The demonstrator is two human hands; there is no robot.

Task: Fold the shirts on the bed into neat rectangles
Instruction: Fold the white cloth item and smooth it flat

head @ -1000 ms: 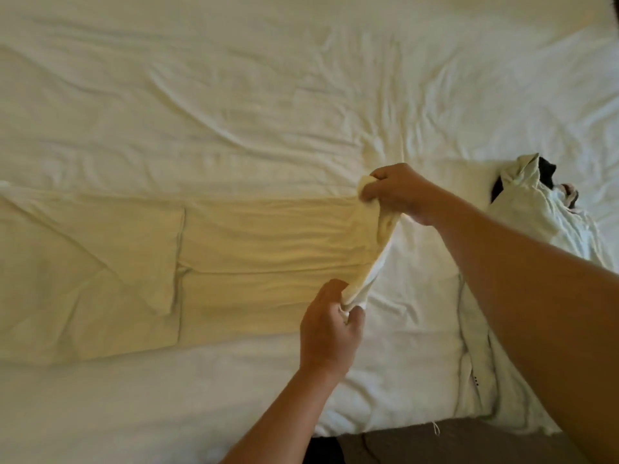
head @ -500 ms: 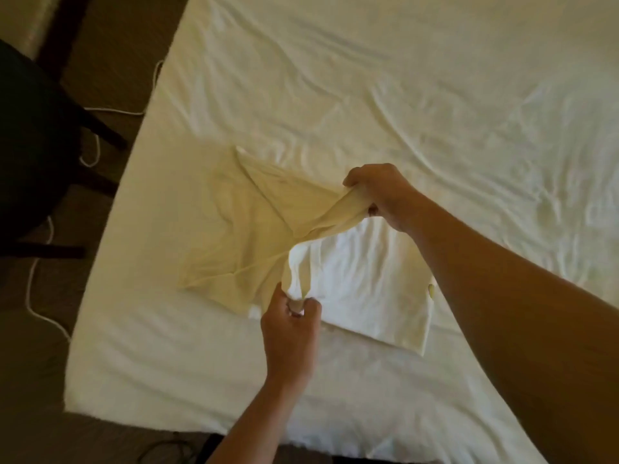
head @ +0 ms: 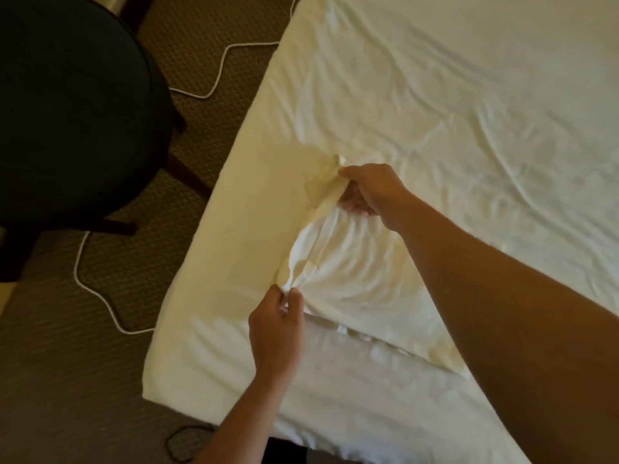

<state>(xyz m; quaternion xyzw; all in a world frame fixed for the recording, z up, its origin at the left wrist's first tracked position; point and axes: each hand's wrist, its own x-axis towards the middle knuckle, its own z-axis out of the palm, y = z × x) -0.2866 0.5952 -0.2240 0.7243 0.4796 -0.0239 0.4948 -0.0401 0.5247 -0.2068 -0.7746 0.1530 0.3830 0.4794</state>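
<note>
Near the left edge of the bed (head: pixel 435 78), a pale cream shirt (head: pixel 361 262) lies bunched on the white sheet. The left hand (head: pixel 276 333) pinches its near corner, and the right hand (head: pixel 371 192) grips its far corner, fabric stretched between them. On the carpet at left stand a dark chair (head: pixel 73 105) and a white cable (head: pixel 93 293).

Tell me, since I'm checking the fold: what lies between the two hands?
In the head view, a taut edge of the shirt spans from the left hand to the right hand; nothing else.
</note>
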